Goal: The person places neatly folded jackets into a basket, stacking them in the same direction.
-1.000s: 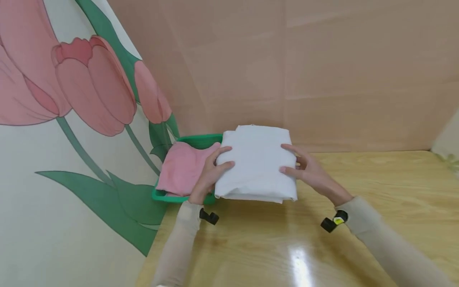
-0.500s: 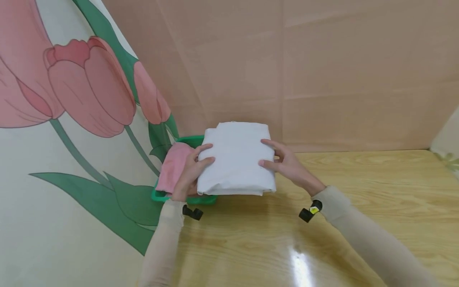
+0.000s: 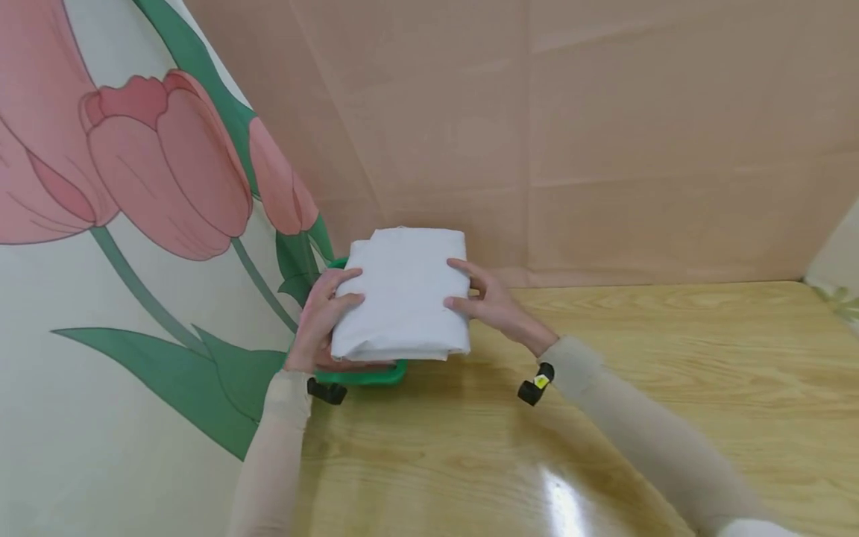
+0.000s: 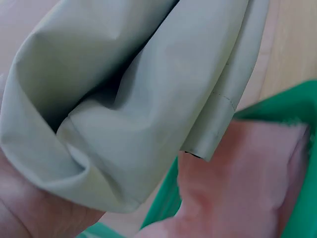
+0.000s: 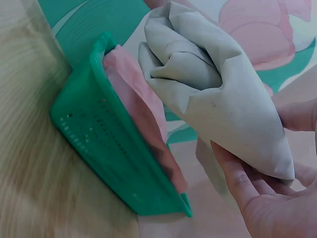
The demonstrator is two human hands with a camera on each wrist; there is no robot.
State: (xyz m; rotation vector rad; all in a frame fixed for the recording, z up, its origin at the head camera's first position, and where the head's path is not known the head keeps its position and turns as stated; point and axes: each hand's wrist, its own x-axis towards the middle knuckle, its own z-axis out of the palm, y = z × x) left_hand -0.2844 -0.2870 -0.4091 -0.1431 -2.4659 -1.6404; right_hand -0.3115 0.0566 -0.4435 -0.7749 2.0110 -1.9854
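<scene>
two hands grip a folded white cloth (image 3: 403, 291): the left hand (image 3: 321, 319) is curled round its left edge, the right hand (image 3: 493, 304) round its right. it is held above a green basket (image 3: 376, 373) containing a pink cloth (image 5: 143, 109) on the tabletop (image 3: 604, 418).

Both arms outstretched, left hand (image 3: 321, 321) and right hand (image 3: 493, 304) facing, fingers curled in a grip.

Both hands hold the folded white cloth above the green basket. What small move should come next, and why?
Probably lower the white cloth straight down. The left hand and right hand hold it above the green basket, where a pink cloth already lies.
</scene>
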